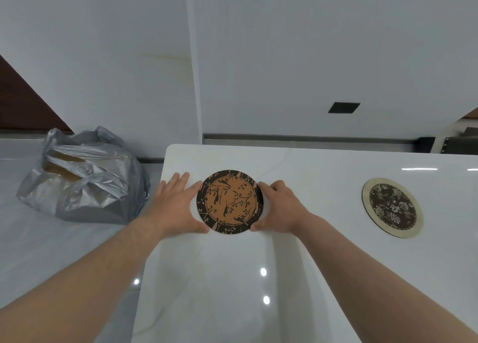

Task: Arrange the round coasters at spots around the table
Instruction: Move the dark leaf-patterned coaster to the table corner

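A round coaster (229, 202) with an orange middle and a black rim of birds and branches lies flat near the far left corner of the glossy white table (310, 265). My left hand (176, 205) rests flat on the table with thumb and forefinger against the coaster's left edge. My right hand (278, 207) cups its right edge the same way. A second round coaster (392, 207), dark floral with a pale rim, lies flat further right, apart from both hands.
A crumpled grey plastic bag (82, 177) sits on the pale floor left of the table, close to the table's left edge. A white wall with a dark square plate (344, 107) stands behind the table. Bare tabletop lies between the two coasters and in front of me.
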`<state>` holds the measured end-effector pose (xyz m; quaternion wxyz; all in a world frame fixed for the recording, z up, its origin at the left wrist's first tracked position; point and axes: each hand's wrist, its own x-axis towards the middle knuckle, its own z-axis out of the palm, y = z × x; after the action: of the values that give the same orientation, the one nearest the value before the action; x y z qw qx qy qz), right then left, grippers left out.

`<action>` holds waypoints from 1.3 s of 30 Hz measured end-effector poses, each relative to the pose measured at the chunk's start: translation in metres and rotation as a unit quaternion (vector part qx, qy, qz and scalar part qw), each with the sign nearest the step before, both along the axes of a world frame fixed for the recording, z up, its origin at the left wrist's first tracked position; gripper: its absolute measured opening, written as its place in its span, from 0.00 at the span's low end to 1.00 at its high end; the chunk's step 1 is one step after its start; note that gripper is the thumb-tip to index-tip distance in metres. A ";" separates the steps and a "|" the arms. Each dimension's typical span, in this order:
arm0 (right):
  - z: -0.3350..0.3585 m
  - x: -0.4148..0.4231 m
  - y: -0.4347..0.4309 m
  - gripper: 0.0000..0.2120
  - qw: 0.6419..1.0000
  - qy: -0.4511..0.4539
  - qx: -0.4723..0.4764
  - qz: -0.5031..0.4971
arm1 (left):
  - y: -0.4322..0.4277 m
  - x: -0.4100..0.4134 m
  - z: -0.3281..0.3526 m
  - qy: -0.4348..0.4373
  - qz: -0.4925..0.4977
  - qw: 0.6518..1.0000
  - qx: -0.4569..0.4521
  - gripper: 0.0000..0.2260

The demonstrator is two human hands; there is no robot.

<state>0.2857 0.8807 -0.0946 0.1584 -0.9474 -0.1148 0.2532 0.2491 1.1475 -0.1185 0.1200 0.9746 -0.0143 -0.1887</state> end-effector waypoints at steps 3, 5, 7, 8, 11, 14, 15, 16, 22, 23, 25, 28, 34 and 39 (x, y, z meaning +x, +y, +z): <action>-0.004 0.003 -0.002 0.54 1.000 0.000 0.001 0.005 | -0.002 0.000 0.001 0.001 0.009 1.000 -0.005 0.54; -0.005 0.004 -0.003 0.53 1.000 -0.001 0.008 0.003 | -0.003 0.000 0.001 -0.005 0.021 1.000 -0.016 0.54; -0.006 0.006 -0.003 0.52 1.000 -0.003 0.014 0.002 | -0.004 0.001 0.001 -0.012 0.027 0.999 -0.023 0.53; -0.006 0.006 -0.003 0.52 1.000 -0.005 0.016 0.002 | -0.004 0.001 0.001 -0.014 0.028 0.999 -0.023 0.53; -0.008 0.006 -0.003 0.51 1.000 -0.011 0.018 0.005 | -0.003 0.000 0.000 -0.015 0.029 0.999 -0.021 0.53; -0.009 0.006 -0.004 0.51 1.000 -0.009 0.020 0.003 | -0.004 0.000 0.000 -0.013 0.033 0.999 -0.024 0.52; -0.009 0.006 -0.004 0.51 1.000 -0.008 0.021 0.003 | -0.004 0.000 0.000 -0.014 0.034 0.999 -0.025 0.52; -0.009 0.007 -0.004 0.51 1.000 -0.008 0.022 0.003 | -0.004 0.000 0.000 -0.013 0.035 0.999 -0.027 0.52; -0.013 0.004 -0.005 0.51 1.000 -0.013 0.026 -0.007 | -0.003 0.002 -0.001 -0.007 0.033 0.999 -0.025 0.50; -0.013 0.004 -0.004 0.51 1.000 -0.013 0.025 -0.007 | -0.003 0.003 -0.001 -0.006 0.032 0.999 -0.025 0.50; -0.013 0.004 -0.004 0.51 1.000 -0.011 0.023 -0.008 | -0.003 0.003 -0.001 -0.003 0.031 0.999 -0.025 0.50; -0.014 0.003 -0.004 0.52 1.000 -0.012 0.020 -0.007 | -0.003 0.003 -0.002 0.001 0.029 0.999 -0.026 0.50; -0.013 0.003 -0.004 0.51 1.000 -0.010 0.014 -0.001 | -0.003 0.004 -0.001 0.007 0.022 0.999 -0.023 0.50; -0.010 0.005 -0.003 0.50 0.999 -0.002 0.043 -0.011 | -0.005 0.006 -0.002 0.010 0.028 0.999 -0.039 0.50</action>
<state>0.2906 0.8779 -0.1044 0.2014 -0.9414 -0.1155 0.2448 0.2550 1.1427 -0.1203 0.1632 0.9672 0.0070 -0.1945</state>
